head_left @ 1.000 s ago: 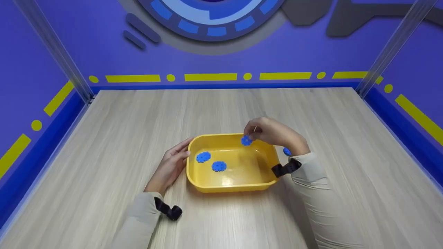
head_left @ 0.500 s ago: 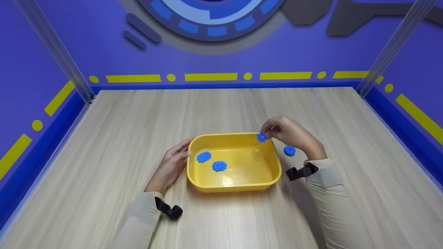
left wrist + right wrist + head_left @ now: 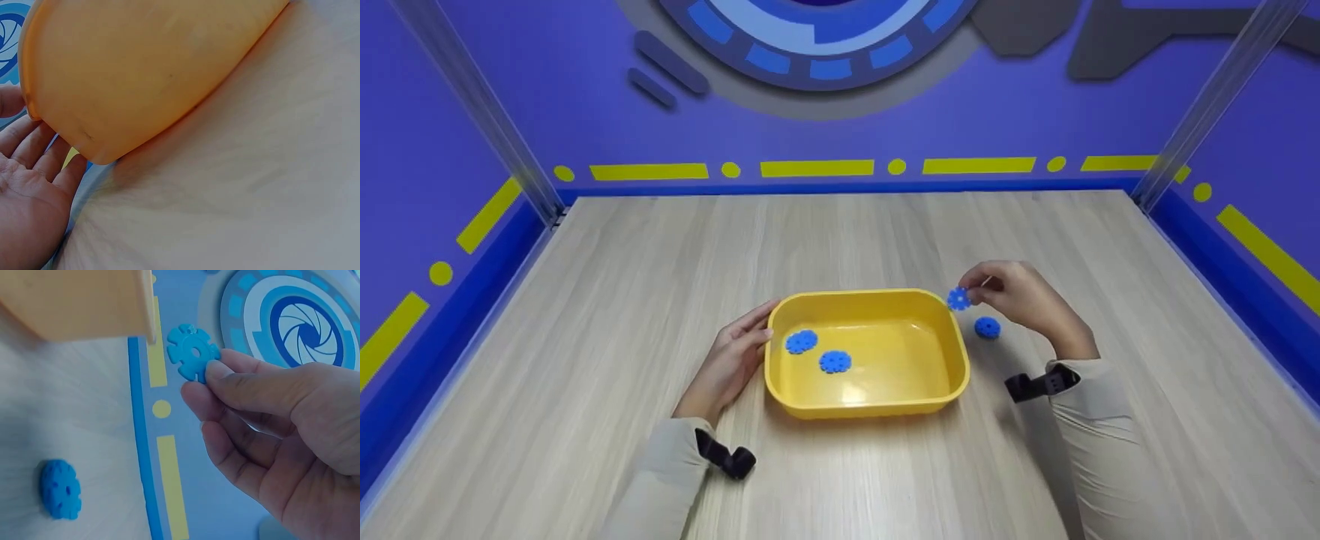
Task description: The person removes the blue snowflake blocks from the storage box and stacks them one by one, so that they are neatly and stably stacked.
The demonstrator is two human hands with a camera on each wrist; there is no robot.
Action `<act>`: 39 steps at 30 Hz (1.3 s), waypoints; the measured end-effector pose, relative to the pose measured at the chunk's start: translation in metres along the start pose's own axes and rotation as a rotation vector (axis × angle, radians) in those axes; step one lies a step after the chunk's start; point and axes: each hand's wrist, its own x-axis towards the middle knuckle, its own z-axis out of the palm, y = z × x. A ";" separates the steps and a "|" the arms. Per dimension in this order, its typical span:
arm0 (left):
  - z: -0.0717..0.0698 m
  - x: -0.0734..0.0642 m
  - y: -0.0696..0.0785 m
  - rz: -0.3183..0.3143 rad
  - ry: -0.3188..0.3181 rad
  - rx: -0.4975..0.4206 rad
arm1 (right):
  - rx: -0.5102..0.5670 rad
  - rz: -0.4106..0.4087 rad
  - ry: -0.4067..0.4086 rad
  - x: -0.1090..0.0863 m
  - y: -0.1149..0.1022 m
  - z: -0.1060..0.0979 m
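Observation:
A yellow plastic bin (image 3: 877,405) stands mid-table. My left hand (image 3: 731,360) holds its left side, thumb at the rim and fingers along the outer wall; the left wrist view shows these fingers (image 3: 45,146) against the bin wall (image 3: 140,73). My right hand (image 3: 1020,296) pinches a blue notched snowflake building disc (image 3: 959,298) between thumb and fingers, raised by the bin's far right corner. In the right wrist view the disc (image 3: 183,354) shows its centre hole. Inside the bin lie blue discs (image 3: 802,342) overlapping at left, and more discs (image 3: 835,361) nearer the middle.
Right of the bin, below my right hand, blue discs (image 3: 988,327) lie on the wooden table (image 3: 660,262), looking thick like a stack in the right wrist view. Blue-purple panels (image 3: 840,135) with yellow marks enclose the table's back and sides.
My right hand has moved right, carrying the pinched disc from over the bin to beyond its far right corner. The discs on the table have come into full sight. My left hand stays put.

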 end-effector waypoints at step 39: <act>0.000 0.000 -0.001 0.009 0.010 -0.005 | 0.013 0.257 -0.050 -0.024 0.056 0.008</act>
